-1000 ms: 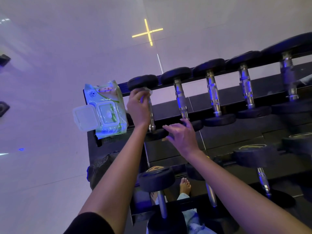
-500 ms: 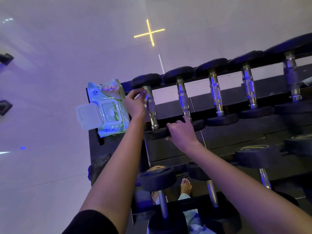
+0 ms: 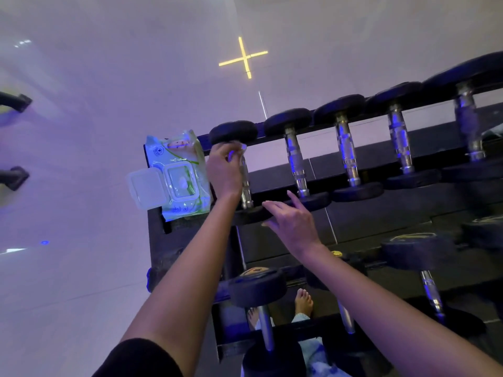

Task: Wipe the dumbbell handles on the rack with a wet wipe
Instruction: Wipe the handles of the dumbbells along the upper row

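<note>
On the top tier of the black rack (image 3: 381,213) lies a row of dumbbells with chrome handles. My left hand (image 3: 224,170) curls round the upper part of the leftmost dumbbell's handle (image 3: 246,187), and a bit of white wet wipe (image 3: 241,146) shows at its fingertips. Fingers spread and holding nothing, my right hand (image 3: 290,223) hovers over that dumbbell's near head (image 3: 251,214). To the right, the second handle (image 3: 295,164) and third handle (image 3: 347,156) are bare.
A green wet wipe pack (image 3: 181,172) with its lid (image 3: 147,189) flipped open sits on the rack's left end. Lower tiers hold more dumbbells (image 3: 257,288). My bare foot (image 3: 303,302) shows beneath the rack. A pale wall lies behind.
My left hand moved from beside the leftmost handle onto its upper part. My right hand lifted off the second dumbbell's near head and spread its fingers.
</note>
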